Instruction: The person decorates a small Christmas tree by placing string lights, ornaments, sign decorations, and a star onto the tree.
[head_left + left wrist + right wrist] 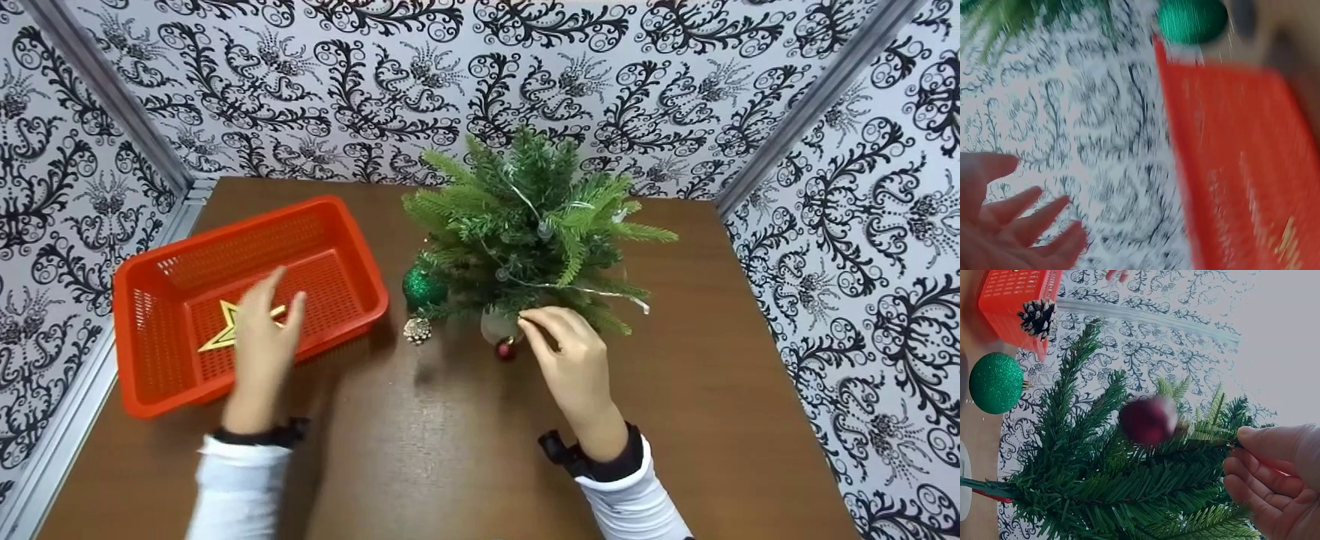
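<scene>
A small green artificial Christmas tree stands on the table. My right hand is at its front, thumb and forefinger pinching a branch tip. A dark red bauble hangs just beside those fingers. My left hand is over the red plastic basket, fingers spread and holding nothing; it looks blurred. Inside the basket lies a gold star, partly hidden behind that hand. On the tree's left side hang a glittery green bauble and a pine cone.
The brown wooden table is enclosed by panels covered in black-and-white scroll-patterned paper, with metal rails at the corners. A light string with clear bulbs runs through the tree's branches. The tree's pale base shows in the right wrist view.
</scene>
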`<state>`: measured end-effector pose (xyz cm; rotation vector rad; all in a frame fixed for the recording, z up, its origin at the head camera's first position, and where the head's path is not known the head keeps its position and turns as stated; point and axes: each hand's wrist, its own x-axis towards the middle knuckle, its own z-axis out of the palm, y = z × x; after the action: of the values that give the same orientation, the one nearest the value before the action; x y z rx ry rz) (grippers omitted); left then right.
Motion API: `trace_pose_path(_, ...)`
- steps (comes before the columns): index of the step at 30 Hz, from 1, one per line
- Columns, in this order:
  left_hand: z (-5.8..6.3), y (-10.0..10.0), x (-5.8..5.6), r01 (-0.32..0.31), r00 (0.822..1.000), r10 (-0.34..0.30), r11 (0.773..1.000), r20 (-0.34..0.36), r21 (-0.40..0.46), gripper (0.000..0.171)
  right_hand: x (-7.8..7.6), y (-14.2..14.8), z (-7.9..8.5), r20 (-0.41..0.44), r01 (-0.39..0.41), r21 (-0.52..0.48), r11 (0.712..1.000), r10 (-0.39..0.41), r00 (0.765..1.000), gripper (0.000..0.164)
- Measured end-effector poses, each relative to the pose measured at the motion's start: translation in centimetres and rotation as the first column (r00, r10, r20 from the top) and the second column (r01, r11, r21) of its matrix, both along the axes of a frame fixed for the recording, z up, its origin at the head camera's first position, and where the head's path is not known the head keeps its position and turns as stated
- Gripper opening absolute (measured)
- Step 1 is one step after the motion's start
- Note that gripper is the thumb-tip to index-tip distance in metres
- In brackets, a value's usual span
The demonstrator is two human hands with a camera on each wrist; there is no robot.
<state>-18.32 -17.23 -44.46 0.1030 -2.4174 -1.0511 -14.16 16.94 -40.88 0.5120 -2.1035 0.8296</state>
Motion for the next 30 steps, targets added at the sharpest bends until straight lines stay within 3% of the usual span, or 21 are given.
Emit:
trace_pose_path(6, 2.6, -3.9, -2.9, 0.060, 0.978, -0.025, 0.984, 0.205, -0.168, 0.050, 0.1, 0.1, -0.1, 0.026, -0.005, -0.025, 1.000, 0.005, 1.000, 0.013)
trace_pose_path(9, 3.0, -5.7, -4.7, 0.105, 0.935, -0.023, 0.972, 0.354, -0.213, 0.061, 0.1, 0.1, -0.2, 0.040, -0.009, -0.036, 0.999, 0.010, 0.999, 0.013)
trace_pose_path(11, 2.9, -6.9, -5.9, 0.142, 0.881, -0.015, 0.962, 0.472, -0.235, 0.069, 0.1, 0.1, -0.3, 0.034, -0.008, -0.026, 1.000, 0.008, 0.999, 0.012)
trace_pose_path(13, 2.8, -8.1, -7.1, 0.185, 0.813, -0.007, 0.951, 0.582, -0.247, 0.078, 0.1, 0.1, -0.3, 0.026, -0.008, -0.020, 1.000, 0.008, 1.000, 0.012)
trace_pose_path(17, 2.0, -9.9, -8.9, 0.287, 0.697, -0.008, 0.920, 0.717, -0.268, 0.087, 0.1, 0.2, -0.4, 0.033, -0.013, -0.024, 1.000, 0.014, 0.999, 0.012)
trace_pose_path(19, 1.5, -10.5, -9.4, 0.344, 0.625, -0.010, 0.901, 0.780, -0.264, 0.090, 0.1, 0.2, -0.4, 0.043, -0.019, -0.034, 0.999, 0.020, 0.999, 0.012)
trace_pose_path(21, 1.1, -10.8, -9.6, 0.406, 0.538, -0.013, 0.880, 0.843, -0.245, 0.094, 0.2, 0.3, -0.4, 0.053, -0.021, -0.033, 0.999, 0.022, 0.998, 0.011)
trace_pose_path(24, 0.7, -10.9, -9.5, 0.495, 0.416, -0.010, 0.841, 0.909, -0.217, 0.090, 0.2, 0.3, -0.3, 0.061, -0.022, -0.033, 0.999, 0.024, 0.998, 0.011)
trace_pose_path(25, 0.7, -10.8, -9.3, 0.498, 0.387, -0.017, 0.846, 0.922, -0.194, 0.081, 0.1, 0.3, -0.3, 0.062, -0.021, -0.032, 0.999, 0.023, 0.998, 0.011)
trace_pose_path(26, 0.9, -10.6, -9.1, 0.502, 0.367, -0.009, 0.844, 0.930, -0.190, 0.076, 0.1, 0.3, -0.3, 0.063, -0.020, -0.031, 0.999, 0.022, 0.998, 0.011)
trace_pose_path(28, 1.3, -10.2, -8.5, 0.494, 0.344, 0.015, 0.847, 0.939, -0.195, 0.057, 0.1, 0.3, -0.3, 0.061, -0.022, -0.027, 0.999, 0.023, 0.998, 0.010)
trace_pose_path(29, 1.6, -9.9, -8.2, 0.494, 0.340, 0.030, 0.845, 0.940, -0.205, 0.052, 0.1, 0.3, -0.3, 0.063, -0.027, -0.033, 0.999, 0.029, 0.998, 0.010)
trace_pose_path(30, 1.9, -9.7, -7.8, 0.494, 0.347, 0.036, 0.842, 0.937, -0.215, 0.046, 0.1, 0.3, -0.2, 0.065, -0.029, -0.033, 0.999, 0.031, 0.997, 0.010)
